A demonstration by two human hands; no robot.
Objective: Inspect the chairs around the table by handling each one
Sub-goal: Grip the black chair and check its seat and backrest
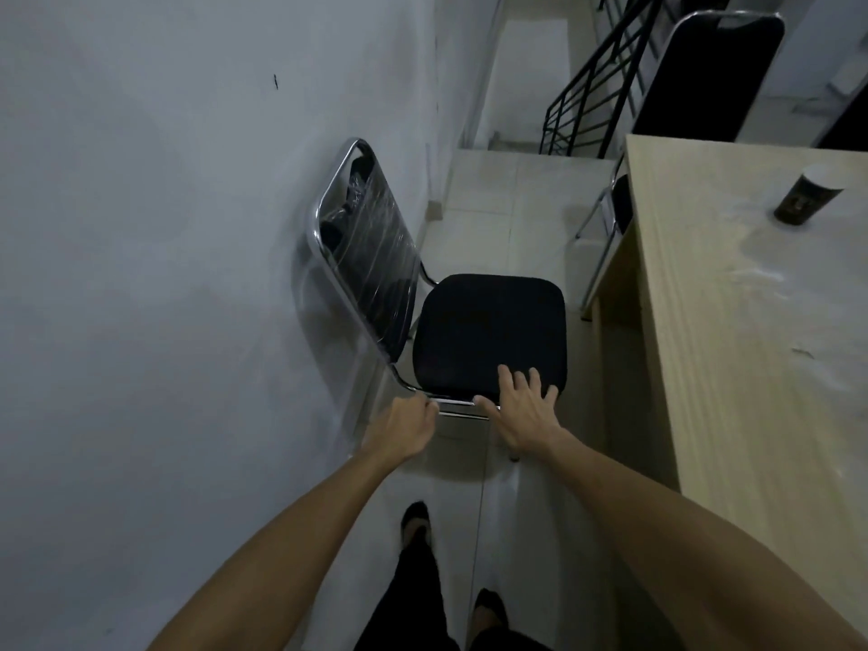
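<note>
A black padded chair (pixel 488 331) with a chrome frame stands between the wall and the table, its plastic-wrapped back (pixel 371 256) toward the wall. My left hand (pixel 404 429) is closed around the chrome rail at the seat's near edge. My right hand (pixel 526 411) lies flat with fingers spread on the near edge of the seat cushion. A second black chair (pixel 709 72) stands at the far end of the wooden table (pixel 732 350). Part of a third chair (pixel 615 209) shows at the table's far left corner.
A dark paper cup (pixel 805 195) stands on the table top. The grey wall (pixel 164 274) runs along the left. A black stair railing (pixel 596 82) and a step down lie beyond the chair. My feet (pixel 418 519) are on the tiled floor.
</note>
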